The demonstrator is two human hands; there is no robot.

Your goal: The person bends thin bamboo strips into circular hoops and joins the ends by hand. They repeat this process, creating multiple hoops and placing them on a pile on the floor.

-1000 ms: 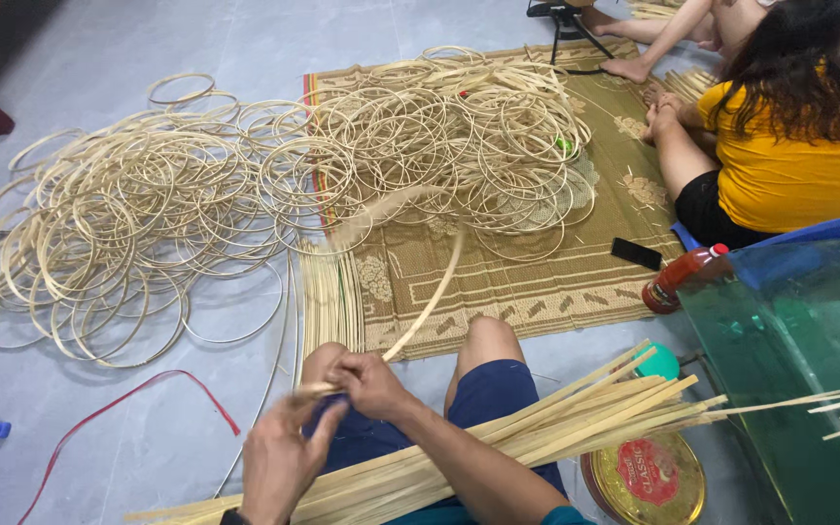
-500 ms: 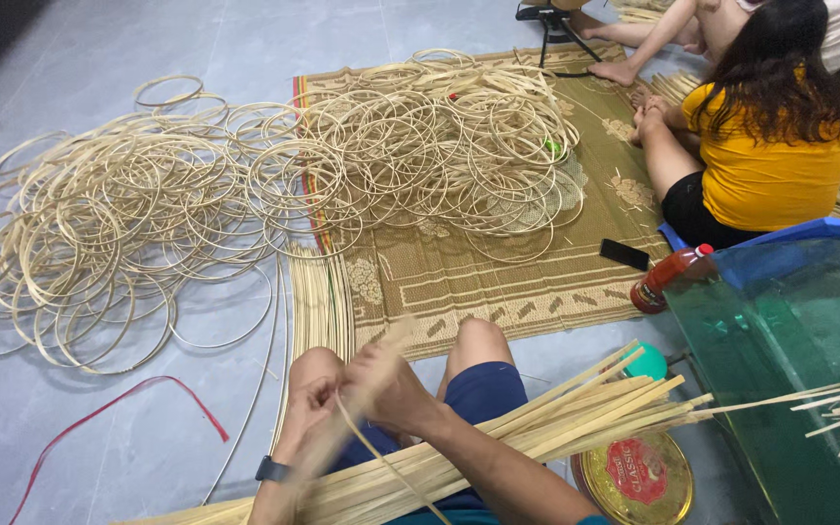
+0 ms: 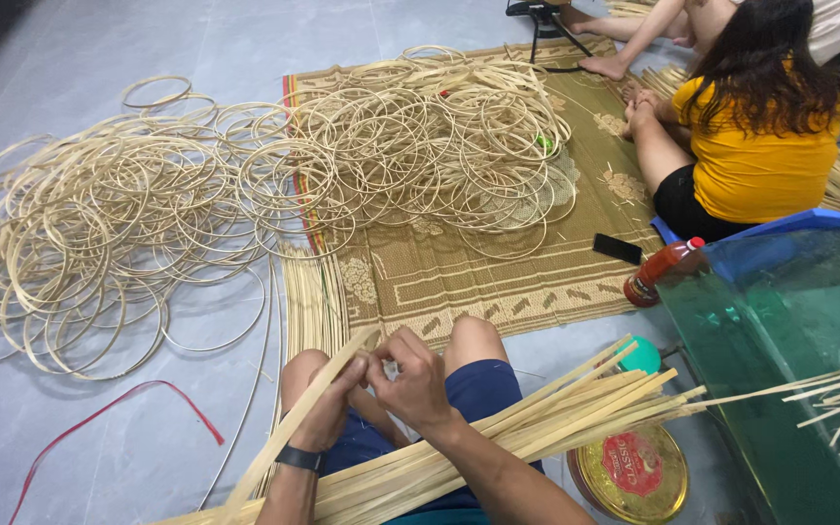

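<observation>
Head view looks down on your lap, where both hands meet just above your knees. Your left hand (image 3: 328,408) has its grip pressed around a flat bamboo strip (image 3: 289,437) that slants from your fingers down toward the lower left edge of the picture; the strip lies along your forearm, which probably steadies it while you work its upper end. Your right hand (image 3: 415,379) pinches that same upper end, fingers curled tight, touching the left hand, so the two grips share one short stretch of the strip. What exactly sits between the fingertips is too small to tell.

Across your thighs lies a bundle of long bamboo strips (image 3: 556,408), fanned toward the right, likely kept there so the next piece is within reach without leaning. Its far tips reach toward the green glass tank (image 3: 780,331) at your right. A round gold tin lid (image 3: 634,472) rests on the floor under the bundle, beside your right leg.

Ahead, a wide heap of bamboo hoops (image 3: 245,194) sprawls over the grey floor and onto the woven mat (image 3: 498,282), well apart from your hands. A person in a yellow shirt (image 3: 751,146) sits on the mat's far right, with a dark phone (image 3: 617,248) and a red bottle (image 3: 658,270) lying between that person and you.
</observation>
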